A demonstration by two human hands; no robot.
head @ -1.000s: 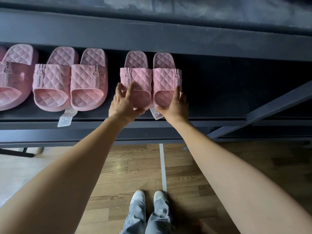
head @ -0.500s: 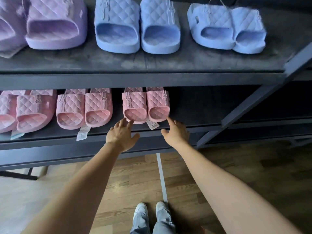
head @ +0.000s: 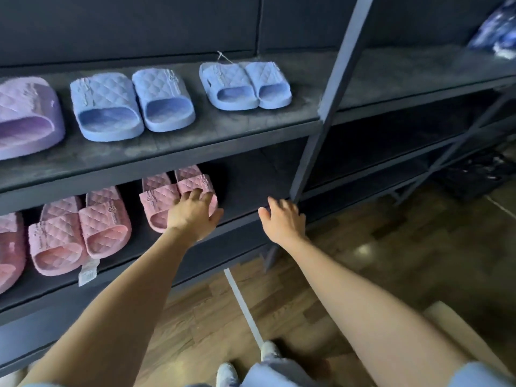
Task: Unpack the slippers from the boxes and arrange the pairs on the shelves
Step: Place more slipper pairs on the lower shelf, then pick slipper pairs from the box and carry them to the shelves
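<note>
The dark grey metal shelf unit (head: 251, 188) has two boards in view. On the lower one, the pair of pink quilted rubber slippers (head: 160, 198) nearest the upright sits toes-out toward the front edge, the two touching side by side.

The left hand (head: 194, 217) is over the toe end of the slipper on the 3 o'clock side of that pair. Its fingers (head: 195, 195) are straight and spread apart, tips lying on the quilted strap, not curled round anything. The right hand (head: 283, 223) is at 3 o'clock from the left one, well clear of the slippers, in front of the lower board. Its fingers are apart and loose, and it's got nothing in it.

At 9 o'clock from that pair is a second pink quilted pair (head: 79, 233) with a white paper tag (head: 88, 270) hanging over the shelf edge. Part of one more pink slipper (head: 9, 247) shows at the frame's 9 o'clock edge.

The upper board, at 12 o'clock, holds a blue quilted slipper pair (head: 131, 104). Another blue quilted pair (head: 245, 85) sits at its 3 o'clock and a lilac quilted slipper (head: 28, 115) at its 9 o'clock.

Down at 6 o'clock are the brown wood-plank floor (head: 391, 247), a white tape line (head: 243, 303) and the person's white sneakers (head: 226, 371). At 5 o'clock there's a tan boxy edge (head: 460, 331), too cropped to tell what it is.
</note>
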